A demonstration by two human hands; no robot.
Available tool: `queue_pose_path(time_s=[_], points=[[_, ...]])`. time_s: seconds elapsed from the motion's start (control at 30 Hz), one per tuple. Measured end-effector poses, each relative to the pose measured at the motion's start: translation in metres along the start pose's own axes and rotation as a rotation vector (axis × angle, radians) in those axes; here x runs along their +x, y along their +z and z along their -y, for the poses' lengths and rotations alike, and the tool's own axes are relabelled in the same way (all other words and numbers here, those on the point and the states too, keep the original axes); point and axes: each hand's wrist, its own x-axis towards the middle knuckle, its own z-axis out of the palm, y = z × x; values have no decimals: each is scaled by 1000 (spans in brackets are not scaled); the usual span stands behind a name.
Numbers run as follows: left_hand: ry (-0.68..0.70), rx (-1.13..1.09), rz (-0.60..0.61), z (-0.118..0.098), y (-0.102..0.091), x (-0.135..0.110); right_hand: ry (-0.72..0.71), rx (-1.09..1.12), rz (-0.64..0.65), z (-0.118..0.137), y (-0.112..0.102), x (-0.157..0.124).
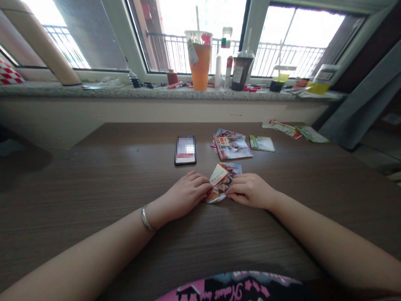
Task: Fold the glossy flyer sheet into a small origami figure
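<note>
A colourful printed paper sheet (222,187) lies on the table in front of me, partly folded, with a pale flap turned over its upper left part. My left hand (192,189), with a silver bangle at the wrist, has its fingers closed on the sheet's left edge. On the opposite side, my right hand (249,190) pinches the right edge. Both hands rest low against the tabletop, and their fingertips are partly hidden. Just beyond the sheet lies a stack of similar printed papers (233,146). A phone (185,150) lies beyond my left hand.
A small green-and-white paper packet (262,144) lies right of the stack, with more printed papers (285,128) near the table's far right. On the windowsill (125,93) stand a tall cup of orange drink (200,62), a dark drink cup (242,71) and bottles. A grey curtain (360,100) hangs right.
</note>
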Motion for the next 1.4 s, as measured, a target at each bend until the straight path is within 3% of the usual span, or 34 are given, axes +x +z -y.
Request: queue_pose_path(time_s=[0.23, 0.57, 0.83, 1.13, 1.4], points=[[55, -11, 98, 0, 0, -8, 94, 142, -47, -1, 0, -2], [33, -15, 246, -1, -6, -9, 370, 354, 35, -6, 0, -1], [53, -59, 246, -3, -5, -13, 624, 357, 13, -15, 5, -3], [98, -56, 203, -2, 0, -13, 690, 342, -7, -18, 7, -1], [102, -44, 205, -4, 1, -10, 654, 123, 85, -17, 7, 1]])
